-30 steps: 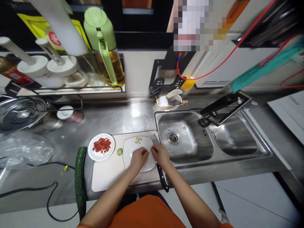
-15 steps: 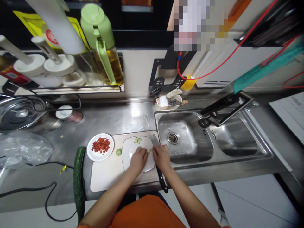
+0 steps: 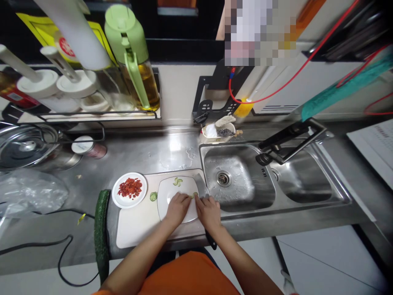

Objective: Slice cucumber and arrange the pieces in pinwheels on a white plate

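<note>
A white squarish plate (image 3: 163,205) lies on the pale cutting board (image 3: 132,229). Small cucumber slices (image 3: 177,181) are fanned out near the plate's far edge. Over the plate's right half, my left hand (image 3: 177,211) and my right hand (image 3: 209,213) meet from either side at another little group of cucumber slices, fingertips pinched on it. My fingers partly cover that group. A kitchen knife (image 3: 211,241) lies along the board's right edge, partly under my right hand. Left of the plate, more cucumber slices (image 3: 153,196) rest on the board.
A round white plate of chopped red pieces (image 3: 130,188) sits at the board's left corner, near a whole cucumber (image 3: 101,229). To the right is a steel sink (image 3: 239,180) with a black faucet (image 3: 282,139). An oil bottle (image 3: 132,61) stands on the rack.
My right hand has shifted slightly, its index finger now reaching to the slices. More green shows at the right side of the plate. My left hand has barely moved.
</note>
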The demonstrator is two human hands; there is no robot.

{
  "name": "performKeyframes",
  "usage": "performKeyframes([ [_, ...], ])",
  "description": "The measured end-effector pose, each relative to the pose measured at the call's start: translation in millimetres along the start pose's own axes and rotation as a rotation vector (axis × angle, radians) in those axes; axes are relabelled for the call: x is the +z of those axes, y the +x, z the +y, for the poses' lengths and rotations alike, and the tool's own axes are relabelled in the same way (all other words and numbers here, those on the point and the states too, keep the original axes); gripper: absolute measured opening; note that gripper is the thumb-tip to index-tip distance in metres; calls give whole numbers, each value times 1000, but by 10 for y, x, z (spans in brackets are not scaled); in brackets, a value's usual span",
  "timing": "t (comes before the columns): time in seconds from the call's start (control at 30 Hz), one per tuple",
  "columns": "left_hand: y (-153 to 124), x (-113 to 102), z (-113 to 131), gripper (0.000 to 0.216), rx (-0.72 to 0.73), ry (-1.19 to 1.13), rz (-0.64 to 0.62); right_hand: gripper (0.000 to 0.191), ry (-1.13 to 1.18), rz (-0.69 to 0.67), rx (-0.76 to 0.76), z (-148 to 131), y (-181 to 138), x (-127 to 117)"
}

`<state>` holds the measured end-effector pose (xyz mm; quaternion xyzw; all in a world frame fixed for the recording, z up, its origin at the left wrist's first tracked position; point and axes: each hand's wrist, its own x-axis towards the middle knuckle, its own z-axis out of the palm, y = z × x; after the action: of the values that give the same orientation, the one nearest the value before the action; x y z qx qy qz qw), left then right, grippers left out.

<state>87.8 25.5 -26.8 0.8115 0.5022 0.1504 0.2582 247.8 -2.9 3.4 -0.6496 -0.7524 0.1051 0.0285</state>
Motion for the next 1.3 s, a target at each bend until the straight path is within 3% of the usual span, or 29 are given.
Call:
performKeyframes([
  [0.3,23,88,-37,24,117,68,205,40,-71,-115,43,-39,42,-70],
  [0.63,31,56,-26,22,126,80,196,39,-89,-110,46,-60,52,-82],
  [0.8,1,-74,-28,22,133,9,191,34,-41,-68,50,-63,72,-110],
  [1.1,-478,-701,-558,25,-267,147,317,26,77,51,54,-144,41,-166],
  [1.3,-582,-741,-670,28,-441,305,186,25,89,92,-11,-236,29,-138],
])
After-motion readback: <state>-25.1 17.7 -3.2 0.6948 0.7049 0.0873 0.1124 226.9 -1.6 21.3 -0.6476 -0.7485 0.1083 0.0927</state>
